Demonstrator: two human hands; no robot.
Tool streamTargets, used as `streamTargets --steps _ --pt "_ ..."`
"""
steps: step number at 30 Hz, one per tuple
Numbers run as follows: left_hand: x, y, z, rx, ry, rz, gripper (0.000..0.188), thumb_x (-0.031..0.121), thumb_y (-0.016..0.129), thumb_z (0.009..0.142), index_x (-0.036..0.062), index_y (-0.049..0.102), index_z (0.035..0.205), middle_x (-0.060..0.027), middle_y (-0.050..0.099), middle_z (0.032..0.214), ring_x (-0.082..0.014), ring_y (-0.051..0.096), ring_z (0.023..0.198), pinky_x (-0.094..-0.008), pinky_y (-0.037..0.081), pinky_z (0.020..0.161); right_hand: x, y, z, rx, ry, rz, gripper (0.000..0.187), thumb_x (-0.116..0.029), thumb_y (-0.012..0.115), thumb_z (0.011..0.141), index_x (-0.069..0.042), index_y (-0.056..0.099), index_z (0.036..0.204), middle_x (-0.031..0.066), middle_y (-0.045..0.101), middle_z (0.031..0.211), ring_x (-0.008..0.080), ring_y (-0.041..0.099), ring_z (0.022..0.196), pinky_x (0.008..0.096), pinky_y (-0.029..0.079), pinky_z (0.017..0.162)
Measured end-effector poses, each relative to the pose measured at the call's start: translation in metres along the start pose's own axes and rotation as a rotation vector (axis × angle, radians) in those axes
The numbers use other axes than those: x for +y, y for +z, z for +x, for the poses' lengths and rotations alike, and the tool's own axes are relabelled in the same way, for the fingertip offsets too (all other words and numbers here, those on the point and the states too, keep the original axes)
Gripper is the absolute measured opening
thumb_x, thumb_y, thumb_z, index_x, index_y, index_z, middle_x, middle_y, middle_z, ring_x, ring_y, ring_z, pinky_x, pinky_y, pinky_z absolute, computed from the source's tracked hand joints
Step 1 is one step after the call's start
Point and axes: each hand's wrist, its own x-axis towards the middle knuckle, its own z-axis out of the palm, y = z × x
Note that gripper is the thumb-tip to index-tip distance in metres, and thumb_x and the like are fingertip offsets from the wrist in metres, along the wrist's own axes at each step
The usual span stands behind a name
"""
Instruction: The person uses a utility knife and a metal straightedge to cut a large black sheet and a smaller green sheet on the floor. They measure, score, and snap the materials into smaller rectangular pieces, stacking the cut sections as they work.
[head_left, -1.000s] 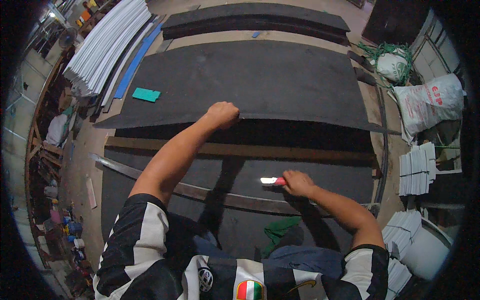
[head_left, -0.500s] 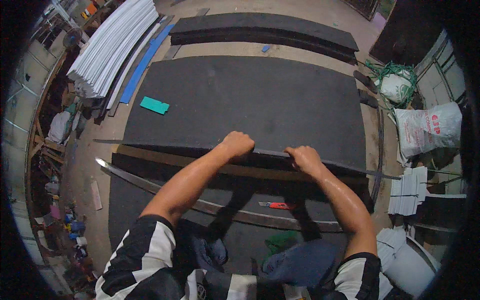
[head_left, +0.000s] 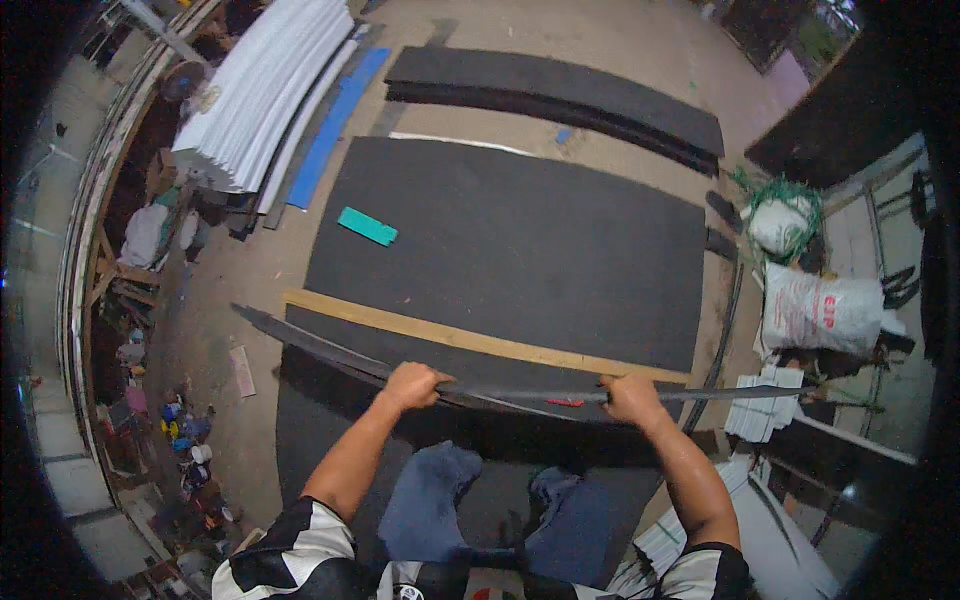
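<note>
My left hand (head_left: 412, 388) and my right hand (head_left: 632, 398) are both closed around a long, thin dark strip (head_left: 520, 396), apparently foam. It spans the width of the black sheets, with both ends reaching past my hands. Beyond it lies a wide black sheet (head_left: 520, 240), and a small green plate (head_left: 368, 226) rests on that sheet's left part. Between the sheet and the strip runs a tan bar (head_left: 480, 342), perhaps wood. A red utility knife (head_left: 565, 402) shows just behind the strip, partly hidden.
Stacked black slabs (head_left: 550, 95) lie at the far side. White sheets (head_left: 265, 95) and a blue strip (head_left: 340, 130) stand at far left. On the right are a white sack (head_left: 822, 312), green twine (head_left: 785, 215) and bundled white pieces (head_left: 762, 405). Clutter (head_left: 185, 440) lines the left.
Both hands have pulled the dark strip toward me, away from the large sheet's near edge, exposing the tan bar. The metal straightedge seen earlier is now mostly hidden. My view has shifted.
</note>
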Motion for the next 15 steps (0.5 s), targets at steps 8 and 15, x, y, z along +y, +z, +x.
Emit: streamTargets --steps 8,15 --pt "0.018 -0.152 -0.091 0.154 -0.033 -0.053 0.046 0.022 0.072 0.078 0.0247 0.073 0.125 -0.0141 0.077 0.099 -0.0357 0.073 0.092 -0.0496 0.059 0.08 -0.072 -0.148 -0.009 -0.135 0.075 -0.072 0.045 -0.044 0.073 0.087 -0.027 0.069 0.129 0.0155 0.075 0.095 0.0379 0.072 0.093 0.0506 0.057 0.081" --pt "0.002 -0.264 -0.084 0.143 -0.092 0.017 0.041 0.021 0.072 0.083 0.0248 0.074 0.124 -0.0161 0.076 0.099 -0.036 0.073 0.094 -0.0495 0.059 0.08 -0.062 -0.252 -0.011 0.129 0.027 -0.007 0.037 -0.037 0.069 0.092 -0.026 0.07 0.128 0.0126 0.076 0.095 0.0368 0.072 0.088 0.0498 0.057 0.079"
